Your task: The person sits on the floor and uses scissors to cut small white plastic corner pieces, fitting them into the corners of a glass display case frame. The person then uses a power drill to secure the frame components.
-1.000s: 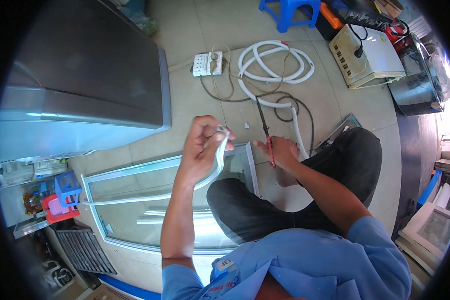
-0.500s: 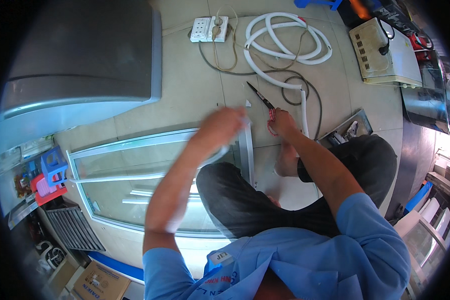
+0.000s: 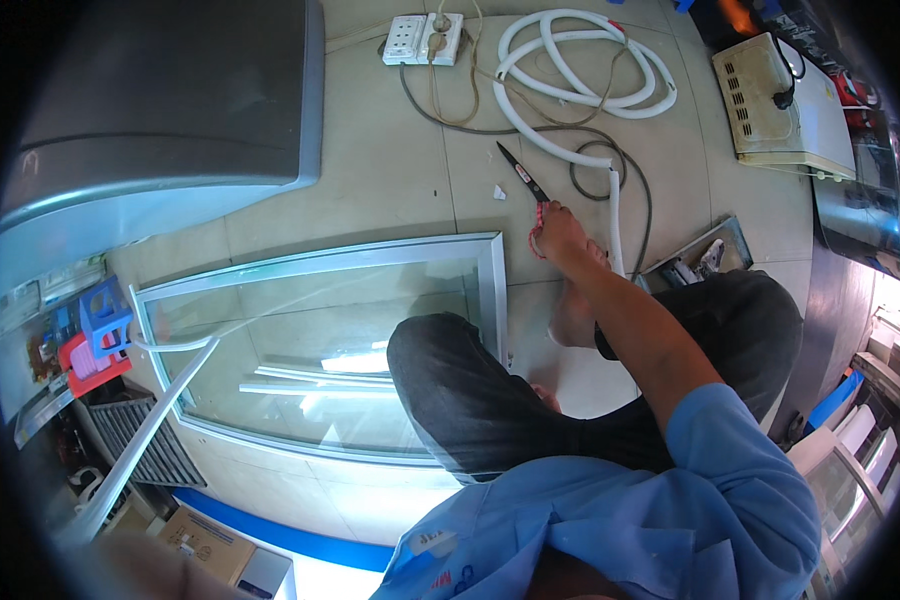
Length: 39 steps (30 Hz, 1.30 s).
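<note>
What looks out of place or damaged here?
The white strip doubles back at a sharp bend over the left part of the framed glass panel. A small white scrap lies loose on the floor beside the scissors. The white tubing turns abruptly; cut or kinked, I can't tell.

The scissors (image 3: 533,188) have dark blades, which look closed, and red handles tucked in the right hand (image 3: 562,232). The tips point away from the body and a little to the left. A pale white strip (image 3: 155,422), long and thin, curves over the left end of a glass-paned frame (image 3: 492,280), bends sharply back, then runs straight toward the lower left (its near end blurs beside the left hand (image 3: 140,570), grip unclear).
</note>
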Motion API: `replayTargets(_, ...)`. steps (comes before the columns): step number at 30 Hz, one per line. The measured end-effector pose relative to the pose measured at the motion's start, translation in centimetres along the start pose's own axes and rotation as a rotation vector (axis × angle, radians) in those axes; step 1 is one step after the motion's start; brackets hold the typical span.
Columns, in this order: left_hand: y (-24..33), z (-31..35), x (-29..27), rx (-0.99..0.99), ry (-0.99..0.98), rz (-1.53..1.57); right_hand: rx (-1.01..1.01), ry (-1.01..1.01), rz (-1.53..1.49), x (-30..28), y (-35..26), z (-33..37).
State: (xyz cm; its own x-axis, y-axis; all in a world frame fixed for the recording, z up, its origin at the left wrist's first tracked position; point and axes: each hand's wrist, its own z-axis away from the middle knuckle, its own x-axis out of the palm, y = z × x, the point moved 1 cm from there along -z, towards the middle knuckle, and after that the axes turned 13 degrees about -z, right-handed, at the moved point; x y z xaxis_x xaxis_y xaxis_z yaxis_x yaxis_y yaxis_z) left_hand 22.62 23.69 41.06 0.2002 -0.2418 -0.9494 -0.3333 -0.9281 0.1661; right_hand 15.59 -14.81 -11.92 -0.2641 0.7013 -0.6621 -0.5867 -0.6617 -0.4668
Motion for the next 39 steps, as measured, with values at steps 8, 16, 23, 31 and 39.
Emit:
replayTargets(8,5.6,10.1,42.4,0.341,-0.562,0.381,-0.039,-0.014,-0.071,-1.2,-0.7,0.8)
replayTargets(16,6.4,11.0,50.6,0.232,-0.545,0.399,-0.318,0.183,-0.072,-0.3,-0.9,3.2)
replayTargets(23,5.4,9.7,52.1,0.185,-0.735,0.604,-0.176,0.058,-0.625,5.3,-2.4,5.1)
replayTargets(31,5.7,10.7,52.8,0.178,-0.655,0.634,-0.410,0.155,-0.420,5.7,-2.2,5.2)
replayTargets(39,5.8,11.6,52.1,0.290,-0.484,0.589,-0.263,0.064,-0.521,5.8,-3.3,7.9)
